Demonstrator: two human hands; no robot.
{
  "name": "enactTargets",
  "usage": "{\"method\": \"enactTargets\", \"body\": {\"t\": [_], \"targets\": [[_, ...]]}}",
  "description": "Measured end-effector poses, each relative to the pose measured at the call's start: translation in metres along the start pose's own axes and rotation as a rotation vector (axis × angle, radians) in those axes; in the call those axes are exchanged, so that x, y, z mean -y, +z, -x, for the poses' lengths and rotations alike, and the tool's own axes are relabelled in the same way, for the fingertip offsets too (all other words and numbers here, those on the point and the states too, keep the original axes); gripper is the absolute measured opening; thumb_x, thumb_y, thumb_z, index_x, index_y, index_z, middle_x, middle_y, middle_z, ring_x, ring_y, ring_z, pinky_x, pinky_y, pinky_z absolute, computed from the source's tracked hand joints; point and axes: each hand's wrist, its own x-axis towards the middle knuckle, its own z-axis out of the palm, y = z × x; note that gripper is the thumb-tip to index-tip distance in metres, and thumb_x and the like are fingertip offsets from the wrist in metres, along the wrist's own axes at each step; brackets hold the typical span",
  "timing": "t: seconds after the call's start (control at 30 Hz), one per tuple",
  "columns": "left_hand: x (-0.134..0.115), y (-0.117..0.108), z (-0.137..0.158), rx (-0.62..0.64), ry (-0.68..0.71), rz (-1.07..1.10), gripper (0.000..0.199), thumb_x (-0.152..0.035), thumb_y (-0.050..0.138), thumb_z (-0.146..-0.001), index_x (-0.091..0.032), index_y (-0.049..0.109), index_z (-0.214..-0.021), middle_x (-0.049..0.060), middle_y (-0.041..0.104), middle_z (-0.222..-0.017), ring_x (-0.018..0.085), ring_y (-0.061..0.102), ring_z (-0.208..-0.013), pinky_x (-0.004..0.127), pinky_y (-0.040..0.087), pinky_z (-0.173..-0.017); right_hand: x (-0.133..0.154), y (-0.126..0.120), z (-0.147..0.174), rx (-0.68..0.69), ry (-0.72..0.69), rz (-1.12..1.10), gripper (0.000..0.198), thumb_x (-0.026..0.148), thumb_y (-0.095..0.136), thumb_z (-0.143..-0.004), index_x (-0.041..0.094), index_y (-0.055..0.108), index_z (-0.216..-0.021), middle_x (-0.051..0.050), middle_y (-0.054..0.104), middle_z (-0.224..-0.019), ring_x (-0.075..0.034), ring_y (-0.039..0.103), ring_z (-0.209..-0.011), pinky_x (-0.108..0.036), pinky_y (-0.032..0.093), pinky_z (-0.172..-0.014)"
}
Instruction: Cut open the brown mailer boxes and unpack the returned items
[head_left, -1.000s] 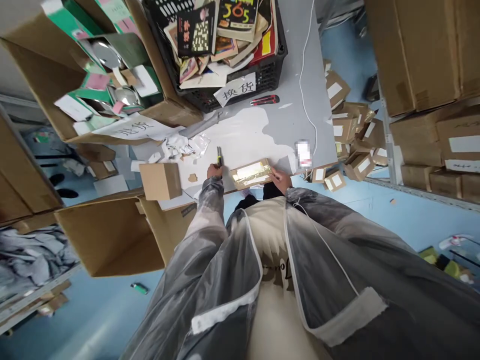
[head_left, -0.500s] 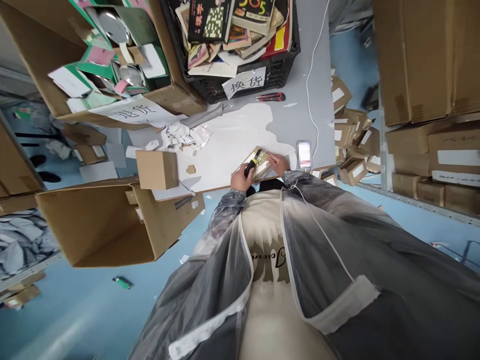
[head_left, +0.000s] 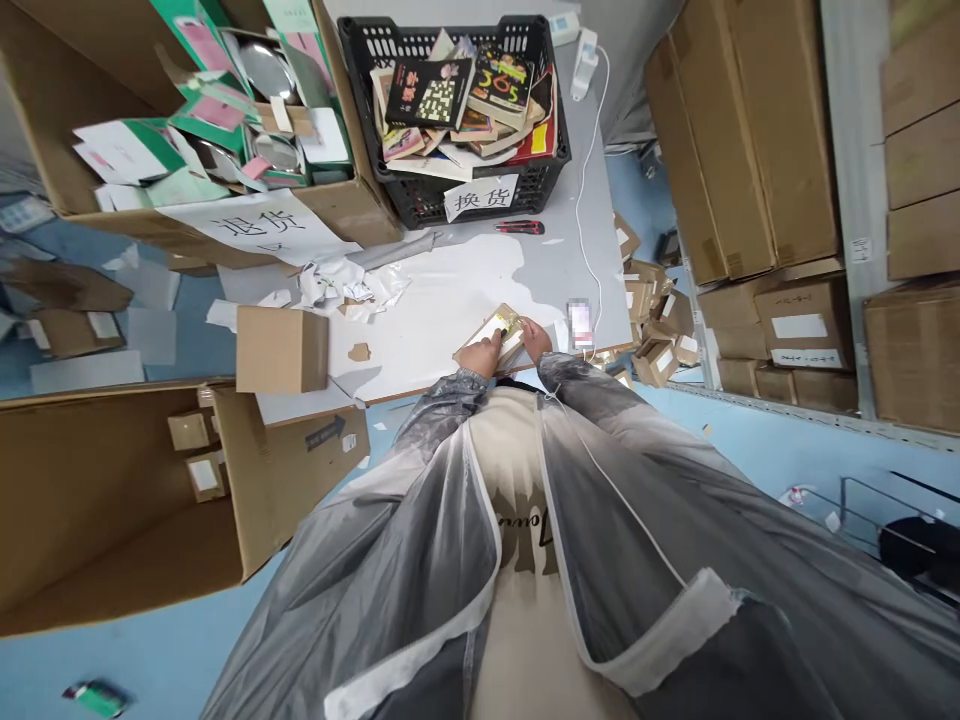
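Observation:
A small cardboard box (head_left: 480, 326) with clear tape over it lies slantwise near the front edge of the table. My left hand (head_left: 480, 354) rests over its near side, fingers closed round a black and yellow utility knife (head_left: 502, 331); most of the knife is hidden by the hand. At the box's right end, my right hand (head_left: 535, 339) is closed on the edge and the tape there. To the right lies a phone (head_left: 580, 324) with a lit screen, its white cable (head_left: 581, 200) running to the back.
A closed carton (head_left: 270, 350) stands on the left of the table, beside crumpled paper (head_left: 330, 285). Behind are a black crate (head_left: 401, 195) of books, a red and black cutter (head_left: 520, 228) and a large box (head_left: 375, 215) of opened packages. An open carton (head_left: 262, 470) stands at front left.
The view has shifted. The knife, upright in my left hand before, now lies lower against the box, mostly covered by the hand. My right hand stays at the box's right end.

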Motion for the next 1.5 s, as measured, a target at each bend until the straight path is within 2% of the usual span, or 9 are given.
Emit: {"method": "enactTargets", "body": {"t": [0.3, 0.47, 0.63, 0.8, 0.87, 0.97, 1.1, 1.27, 1.5], "targets": [[-0.005, -0.014, 0.004, -0.001, 0.091, -0.099, 0.065, -0.015, 0.04, -0.121, -0.008, 0.059, -0.184, 0.037, 0.082, -0.142, 0.045, 0.085, -0.134, 0.054, 0.062, -0.112, -0.005, 0.014, -0.005, -0.1, 0.089, -0.001, 0.06, 0.051, 0.048, -0.127, 0.019, 0.091, -0.156, -0.014, 0.092, -0.145, -0.033, 0.087, -0.136, -0.044, 0.067, -0.13], [0.023, -0.004, 0.045, 0.02, 0.001, -0.058, 0.052, -0.019, 0.048, -0.122, 0.0, 0.07, -0.165, 0.041, 0.083, -0.13, 0.049, 0.084, -0.135, 0.058, 0.061, -0.114, -0.013, 0.019, -0.011, -0.175, 0.111, 0.039, 0.061, 0.063, 0.051, -0.127, 0.022, 0.092, -0.148, -0.015, 0.093, -0.14, -0.034, 0.085, -0.134, -0.048, 0.065, -0.132], [0.069, 0.004, 0.099, 0.086, -0.047, -0.092, 0.06, -0.022, 0.046, -0.125, -0.013, 0.062, -0.182, 0.034, 0.085, -0.133, 0.046, 0.089, -0.129, 0.05, 0.065, -0.105, -0.021, 0.025, -0.013, -0.219, 0.064, 0.047, 0.07, 0.07, 0.041, -0.127, 0.022, 0.09, -0.144, -0.016, 0.093, -0.137, -0.032, 0.083, -0.129, -0.046, 0.065, -0.13], [0.073, -0.002, 0.101, 0.094, -0.059, -0.108, 0.054, -0.02, 0.046, -0.125, -0.014, 0.072, -0.171, 0.032, 0.087, -0.136, 0.043, 0.088, -0.133, 0.046, 0.062, -0.103, -0.01, 0.011, -0.004, -0.165, 0.063, 0.176, 0.063, 0.046, 0.036, -0.128, 0.017, 0.087, -0.15, -0.021, 0.09, -0.145, -0.035, 0.082, -0.136, -0.053, 0.064, -0.132], [0.073, -0.004, 0.096, 0.07, -0.067, -0.082, 0.049, -0.028, 0.051, -0.125, -0.018, 0.077, -0.166, 0.03, 0.088, -0.136, 0.044, 0.087, -0.132, 0.046, 0.06, -0.103, -0.001, -0.001, 0.002, -0.167, -0.007, 0.367, 0.063, 0.044, 0.041, -0.128, 0.009, 0.082, -0.16, -0.03, 0.081, -0.16, -0.042, 0.076, -0.151, -0.062, 0.057, -0.139], [0.084, -0.003, 0.095, 0.031, -0.062, -0.033, 0.049, -0.039, 0.057, -0.125, -0.027, 0.078, -0.168, 0.026, 0.089, -0.139, 0.044, 0.086, -0.131, 0.045, 0.059, -0.102, 0.02, -0.012, 0.007, -0.115, -0.339, 0.632, 0.063, 0.033, 0.05, -0.126, 0.003, 0.069, -0.179, -0.034, 0.06, -0.186, -0.044, 0.053, -0.179, -0.071, 0.036, -0.154], [0.112, 0.004, 0.108, -0.032, -0.066, 0.067, 0.056, -0.047, 0.055, -0.127, -0.035, 0.074, -0.178, 0.022, 0.09, -0.143, 0.043, 0.084, -0.131, 0.044, 0.058, -0.105, 0.052, -0.006, -0.001, 0.366, -0.739, 0.803, 0.063, 0.015, 0.06, -0.117, 0.015, 0.073, -0.178, -0.02, 0.066, -0.187, -0.035, 0.042, -0.187, -0.068, 0.018, -0.162], [0.14, 0.017, 0.126, -0.19, -0.254, 0.251, 0.06, -0.049, 0.056, -0.128, -0.034, 0.071, -0.185, 0.019, 0.091, -0.143, 0.046, 0.084, -0.135, 0.045, 0.06, -0.108, 0.066, 0.001, -0.014, 0.385, -0.676, 0.89, 0.071, 0.035, 0.092, -0.112, 0.017, 0.074, -0.178, -0.024, 0.069, -0.182, -0.051, 0.047, -0.178, -0.087, -0.002, -0.156], [0.139, 0.031, 0.122, -0.124, -0.281, 0.362, 0.047, -0.045, 0.065, -0.124, -0.035, 0.087, -0.165, 0.014, 0.093, -0.141, 0.043, 0.083, -0.136, 0.043, 0.062, -0.109, 0.06, 0.016, -0.006, 0.275, -0.624, 0.905, 0.1, 0.065, 0.102, -0.106, 0.008, 0.07, -0.182, -0.032, 0.071, -0.171, -0.055, 0.05, -0.167, -0.089, -0.008, -0.155]]}}
